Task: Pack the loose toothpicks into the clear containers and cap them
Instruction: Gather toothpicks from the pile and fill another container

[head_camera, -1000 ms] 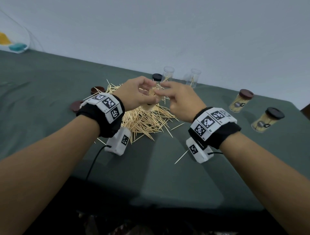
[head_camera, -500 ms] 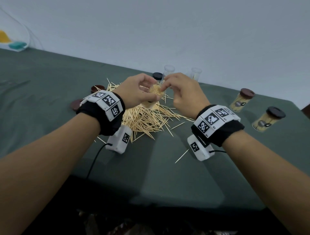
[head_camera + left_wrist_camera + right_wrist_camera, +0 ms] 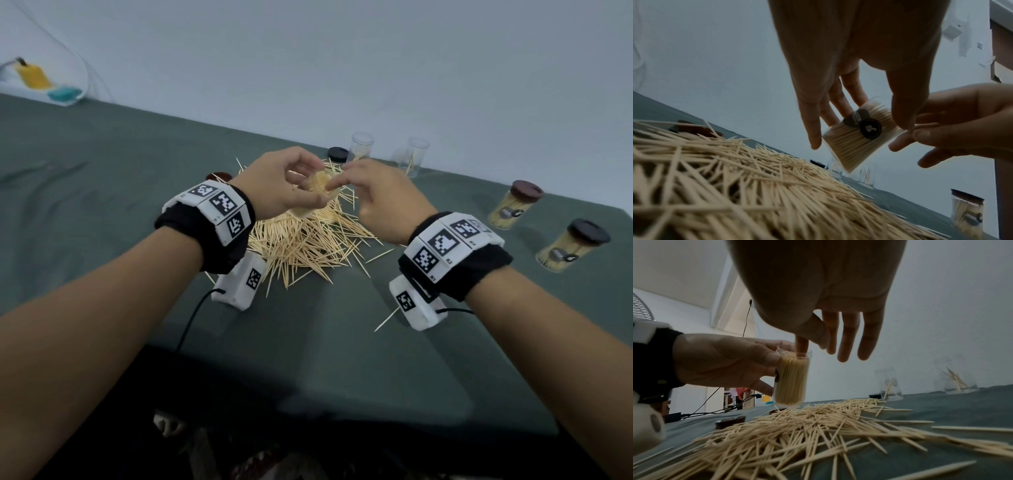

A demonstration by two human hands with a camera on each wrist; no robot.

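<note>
Since a moment ago, both hands have lifted a little higher over the spiky heap of thin wooden toothpicks point(image 3: 301, 240) on the green cloth table point(image 3: 102, 178). Above that heap, the left hand point(image 3: 277, 192) curls its thumb and fingers round a round clear plastic container point(image 3: 791, 378), packed tight with pale sticks and with no cap on. Next to it, the right hand point(image 3: 380, 198) pokes its pointer finger into the open top, its other fingers straight and loose, holding nothing.
</note>
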